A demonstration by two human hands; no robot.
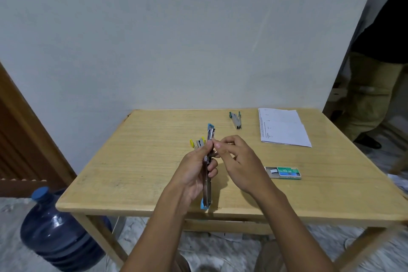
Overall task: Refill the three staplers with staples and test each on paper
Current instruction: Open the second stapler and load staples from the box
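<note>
My left hand grips a blue stapler that is swung fully open, its metal channel pointing away from me above the wooden table. My right hand has thumb and forefinger pinched together at the stapler's upper channel; whether a strip of staples is between them I cannot tell. A yellow stapler lies on the table just behind my left hand, partly hidden. A green stapler lies open at the back. The green staple box sits slid open to my right. A printed sheet of paper lies at the back right.
A large blue water bottle stands on the floor left of the table. A person's legs are at the far right beside the table. A wooden door is on the left; a pale wall rises behind.
</note>
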